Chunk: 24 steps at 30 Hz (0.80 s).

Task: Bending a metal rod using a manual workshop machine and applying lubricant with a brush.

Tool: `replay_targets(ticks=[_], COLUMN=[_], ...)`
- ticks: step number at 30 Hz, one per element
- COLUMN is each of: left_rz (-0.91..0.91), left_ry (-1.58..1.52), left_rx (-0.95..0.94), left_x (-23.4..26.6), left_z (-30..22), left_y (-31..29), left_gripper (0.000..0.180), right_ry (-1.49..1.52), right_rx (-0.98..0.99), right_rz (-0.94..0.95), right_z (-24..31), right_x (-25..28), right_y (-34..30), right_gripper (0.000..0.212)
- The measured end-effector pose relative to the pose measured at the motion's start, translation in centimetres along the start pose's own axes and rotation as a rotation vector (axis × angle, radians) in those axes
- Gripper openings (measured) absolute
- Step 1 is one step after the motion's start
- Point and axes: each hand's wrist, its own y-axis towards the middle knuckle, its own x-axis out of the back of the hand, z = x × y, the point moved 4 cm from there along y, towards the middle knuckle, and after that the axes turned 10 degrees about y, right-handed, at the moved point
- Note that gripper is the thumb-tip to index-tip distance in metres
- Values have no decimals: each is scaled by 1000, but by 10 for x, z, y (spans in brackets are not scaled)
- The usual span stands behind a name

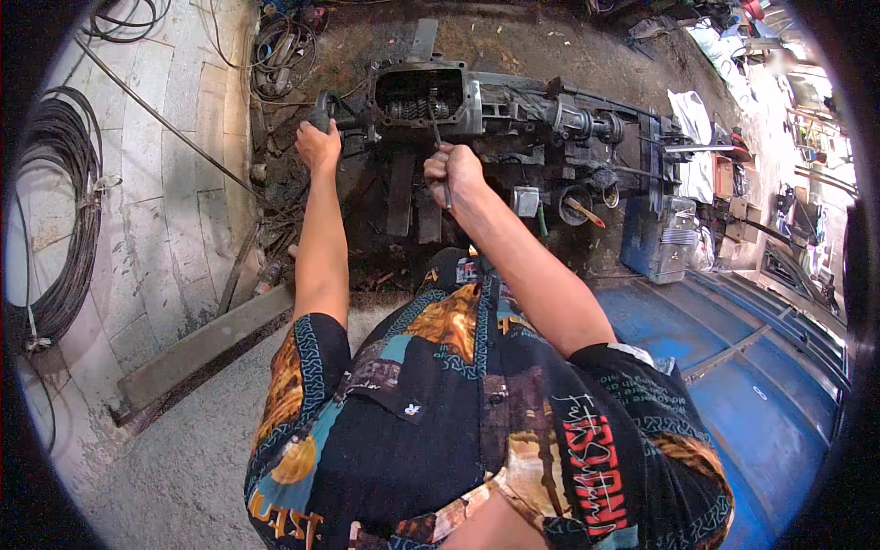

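A greasy gearbox point(472, 108) lies ahead of me with its top opening uncovered, and gears point(412, 108) show inside. My right hand point(454, 172) is wrapped round a thin metal bar point(435, 126). The bar's far end reaches into the opening by the gears; its exact tip is hard to make out. To the left, my left hand point(318, 145) is closed on a dark round flange point(323, 110) at the gearbox's left end. Its fingertips are partly hidden behind the flange.
Coiled cable point(55, 211) hangs at the left wall. A long beam point(206, 357) lies lower left. Right of the gearbox are a can with a brush point(576, 211), a blue metal box point(658, 240) and a large blue panel point(733, 357). Hoses point(282, 55) lie at the far left.
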Motion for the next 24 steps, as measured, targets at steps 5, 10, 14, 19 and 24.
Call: replay_targets(ticks=[5, 10, 14, 19, 24], left_rz=[-17, 251, 426, 137, 35], left_ry=[12, 87, 151, 142, 91], left_rx=[24, 114, 144, 40, 12], left_x=[-2, 23, 14, -2, 2], left_z=[9, -29, -12, -12, -2], left_y=[12, 23, 52, 17, 15], left_gripper=[59, 59, 62, 67, 71], right_ry=[30, 22, -345, -788, -845], right_rx=[29, 64, 186, 270, 205], right_rz=[-58, -55, -30, -39, 68], right_z=[-14, -8, 3, 41, 58], right_x=[-12, -4, -5, -6, -6], right_y=[-10, -8, -18, 9, 19], right_gripper=[11, 12, 20, 39, 46])
